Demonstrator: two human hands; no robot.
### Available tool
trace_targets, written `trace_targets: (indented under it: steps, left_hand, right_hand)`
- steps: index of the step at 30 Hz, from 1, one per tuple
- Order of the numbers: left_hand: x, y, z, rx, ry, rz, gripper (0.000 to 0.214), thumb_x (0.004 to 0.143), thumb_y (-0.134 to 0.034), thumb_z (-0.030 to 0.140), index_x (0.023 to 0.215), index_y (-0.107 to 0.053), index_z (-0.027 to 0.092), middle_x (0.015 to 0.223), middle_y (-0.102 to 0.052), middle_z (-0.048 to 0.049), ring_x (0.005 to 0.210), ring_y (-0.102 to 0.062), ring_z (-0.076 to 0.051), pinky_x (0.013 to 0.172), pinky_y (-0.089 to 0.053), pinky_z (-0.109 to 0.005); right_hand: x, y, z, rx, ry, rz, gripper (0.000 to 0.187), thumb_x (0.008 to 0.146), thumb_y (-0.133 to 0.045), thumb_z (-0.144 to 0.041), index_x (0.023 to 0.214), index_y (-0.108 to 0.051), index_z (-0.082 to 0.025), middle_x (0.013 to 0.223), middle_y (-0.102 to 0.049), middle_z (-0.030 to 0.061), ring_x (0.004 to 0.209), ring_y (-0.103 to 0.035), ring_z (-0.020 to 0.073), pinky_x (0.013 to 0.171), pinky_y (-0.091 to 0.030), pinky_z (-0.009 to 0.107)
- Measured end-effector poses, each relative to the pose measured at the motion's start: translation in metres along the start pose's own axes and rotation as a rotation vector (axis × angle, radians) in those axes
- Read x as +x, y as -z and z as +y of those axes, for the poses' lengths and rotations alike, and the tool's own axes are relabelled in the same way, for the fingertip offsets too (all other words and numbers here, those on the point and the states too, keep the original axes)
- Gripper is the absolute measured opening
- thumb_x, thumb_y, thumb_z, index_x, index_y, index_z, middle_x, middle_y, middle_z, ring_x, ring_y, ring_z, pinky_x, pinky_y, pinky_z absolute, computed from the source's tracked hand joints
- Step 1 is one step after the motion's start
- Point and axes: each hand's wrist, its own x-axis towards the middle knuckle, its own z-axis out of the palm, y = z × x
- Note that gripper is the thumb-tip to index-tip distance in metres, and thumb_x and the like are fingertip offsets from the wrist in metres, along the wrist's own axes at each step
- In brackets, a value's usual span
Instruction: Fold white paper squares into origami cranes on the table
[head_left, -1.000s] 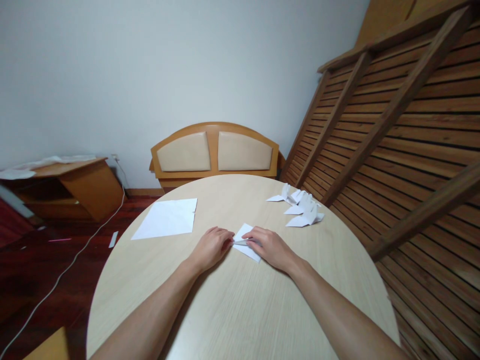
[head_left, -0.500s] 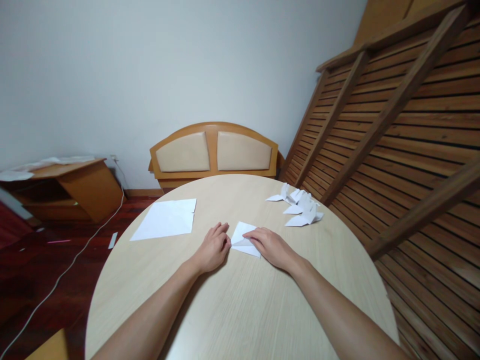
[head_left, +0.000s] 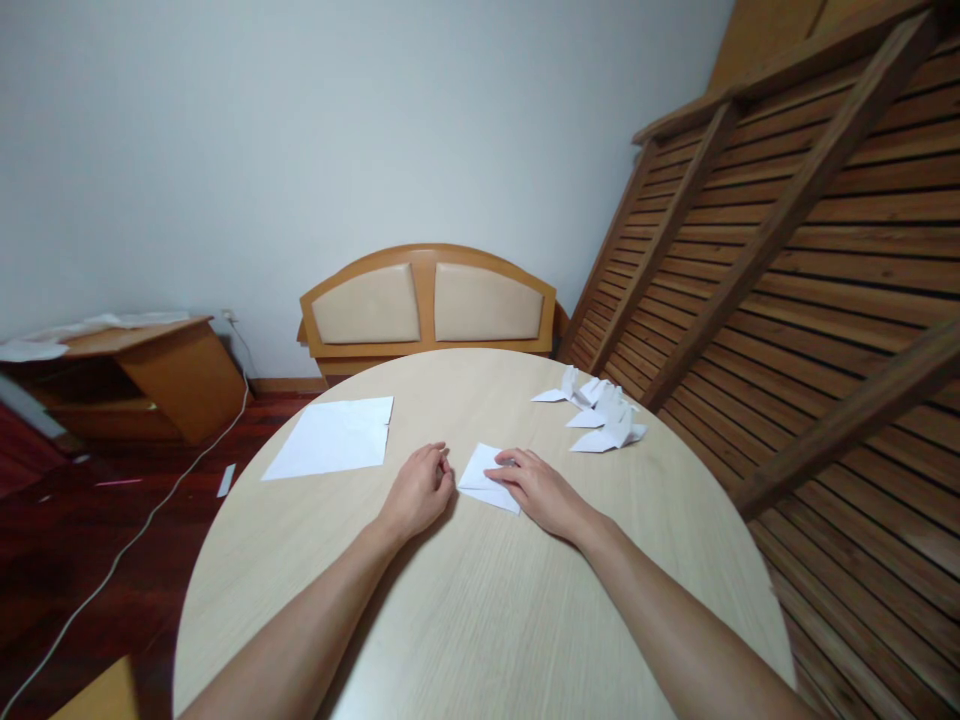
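A small folded piece of white paper (head_left: 478,468) lies on the round table, creased across its middle. My right hand (head_left: 536,487) rests over its right side, with the thumb and fingertips closed on the upper flap. To the left of the paper is my left hand (head_left: 420,490), its fingers curled together with nothing visible in them. A narrow gap separates that hand from the paper's left corner.
White paper sheets (head_left: 330,437) lie on the table's left side. Several folded paper figures (head_left: 607,420) stand at the right rear of the pale wooden table (head_left: 465,620). A slatted wooden frame (head_left: 825,250) leans along the right. A white cable (head_left: 161,500) crosses the floor.
My left hand has come away from the paper's left corner and moved slightly left, its fingers more curled. My right hand stays on the paper, whose raised flap looks flatter now.
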Motion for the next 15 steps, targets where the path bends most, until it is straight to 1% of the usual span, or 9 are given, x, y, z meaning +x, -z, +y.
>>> trace_targets:
  steps: [2, 3, 5, 6, 7, 8, 10, 13, 15]
  left_hand:
    - [0.0, 0.008, 0.008, -0.049, -0.069, 0.013, 0.015, 0.092, -0.048, 0.018, 0.096, -0.062, 0.018, 0.13, -0.062, -0.0133, 0.124, -0.056, -0.026, 0.105, -0.046, -0.046]
    - [-0.001, 0.011, 0.012, -0.072, -0.136, -0.03, 0.02, 0.093, -0.045, 0.017, 0.102, -0.063, 0.019, 0.133, -0.061, -0.0113, 0.125, -0.055, -0.024, 0.106, -0.045, -0.044]
    - [-0.003, 0.014, 0.022, -0.083, -0.303, -0.192, 0.031, 0.095, -0.042, 0.015, 0.117, -0.062, 0.022, 0.132, -0.064, -0.007, 0.13, -0.053, -0.022, 0.112, -0.039, -0.045]
    - [-0.004, 0.015, 0.026, -0.065, -0.377, -0.291, 0.036, 0.096, -0.041, 0.015, 0.126, -0.058, 0.025, 0.134, -0.063, -0.0052, 0.134, -0.05, -0.022, 0.115, -0.035, -0.047]
    - [-0.005, 0.015, 0.029, -0.054, -0.424, -0.355, 0.039, 0.097, -0.04, 0.017, 0.132, -0.055, 0.026, 0.137, -0.061, -0.0046, 0.136, -0.048, -0.021, 0.116, -0.034, -0.048]
    - [-0.006, 0.014, 0.031, -0.043, -0.447, -0.4, 0.04, 0.098, -0.041, 0.019, 0.136, -0.052, 0.026, 0.141, -0.058, -0.0057, 0.137, -0.046, -0.022, 0.117, -0.032, -0.049]
    - [-0.007, 0.01, 0.031, -0.035, -0.459, -0.444, 0.043, 0.099, -0.043, 0.023, 0.141, -0.047, 0.023, 0.147, -0.051, -0.0088, 0.141, -0.041, -0.024, 0.117, -0.032, -0.05]
    - [-0.007, 0.005, 0.026, -0.034, -0.444, -0.447, 0.045, 0.099, -0.042, 0.026, 0.144, -0.043, 0.021, 0.151, -0.045, -0.0105, 0.143, -0.038, -0.025, 0.117, -0.033, -0.048]
    - [-0.007, 0.003, 0.023, -0.033, -0.431, -0.429, 0.046, 0.1, -0.042, 0.026, 0.145, -0.043, 0.019, 0.153, -0.043, -0.0116, 0.144, -0.036, -0.025, 0.118, -0.033, -0.047]
  right_hand:
    - [0.0, -0.001, 0.001, -0.018, -0.002, 0.001, 0.033, 0.097, -0.052, -0.016, 0.121, -0.07, -0.029, 0.124, -0.062, 0.0085, 0.115, -0.055, 0.0228, 0.102, -0.044, 0.04]
    - [0.0, -0.001, 0.001, -0.031, -0.006, 0.002, 0.033, 0.097, -0.052, -0.017, 0.121, -0.07, -0.03, 0.124, -0.063, 0.0082, 0.114, -0.055, 0.023, 0.102, -0.043, 0.04]
    - [0.0, -0.002, 0.003, -0.059, -0.018, 0.004, 0.032, 0.098, -0.051, -0.02, 0.122, -0.07, -0.031, 0.124, -0.063, 0.0078, 0.114, -0.054, 0.0235, 0.101, -0.043, 0.04]
    - [0.0, -0.002, 0.004, -0.071, -0.025, 0.004, 0.032, 0.099, -0.051, -0.021, 0.123, -0.069, -0.032, 0.124, -0.063, 0.0078, 0.114, -0.054, 0.0237, 0.101, -0.043, 0.041]
    - [0.0, -0.002, 0.005, -0.08, -0.032, 0.003, 0.032, 0.099, -0.05, -0.023, 0.124, -0.068, -0.032, 0.125, -0.063, 0.0078, 0.115, -0.054, 0.0238, 0.101, -0.043, 0.041]
    - [-0.001, -0.002, 0.006, -0.088, -0.043, 0.002, 0.032, 0.1, -0.049, -0.025, 0.125, -0.068, -0.032, 0.126, -0.063, 0.0079, 0.116, -0.053, 0.024, 0.101, -0.043, 0.041]
    - [-0.001, -0.002, 0.007, -0.1, -0.068, -0.002, 0.032, 0.101, -0.047, -0.028, 0.126, -0.067, -0.031, 0.129, -0.062, 0.0079, 0.118, -0.052, 0.0243, 0.102, -0.042, 0.041]
    - [-0.003, 0.001, 0.003, -0.126, -0.11, -0.005, 0.036, 0.103, -0.042, -0.03, 0.132, -0.062, -0.027, 0.136, -0.059, 0.0086, 0.124, -0.05, 0.0252, 0.104, -0.04, 0.043]
    - [-0.004, 0.003, -0.003, -0.139, -0.099, -0.02, 0.04, 0.103, -0.039, -0.033, 0.138, -0.056, -0.024, 0.144, -0.053, 0.0095, 0.131, -0.045, 0.0263, 0.109, -0.035, 0.045]
